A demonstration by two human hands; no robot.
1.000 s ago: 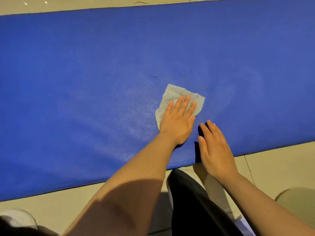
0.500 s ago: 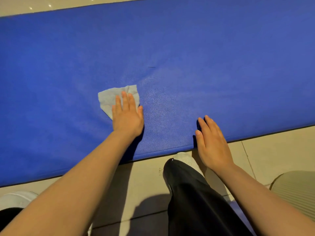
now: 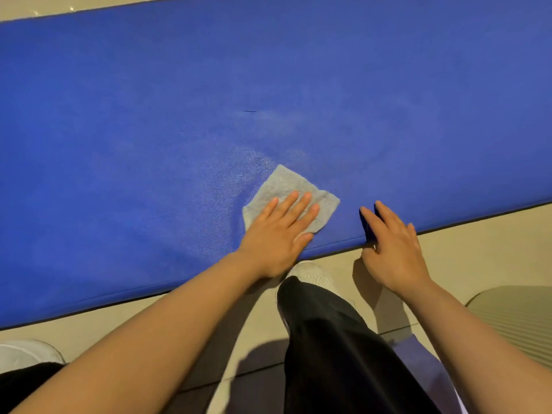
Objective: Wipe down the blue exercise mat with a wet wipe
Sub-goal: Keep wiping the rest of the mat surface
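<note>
Head view: grey wet wipe [image 3: 288, 195] flat on blue mat [image 3: 149, 115], damp sheen.

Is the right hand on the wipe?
No, the left hand presses the wipe; the right hand rests at the mat edge.
</note>
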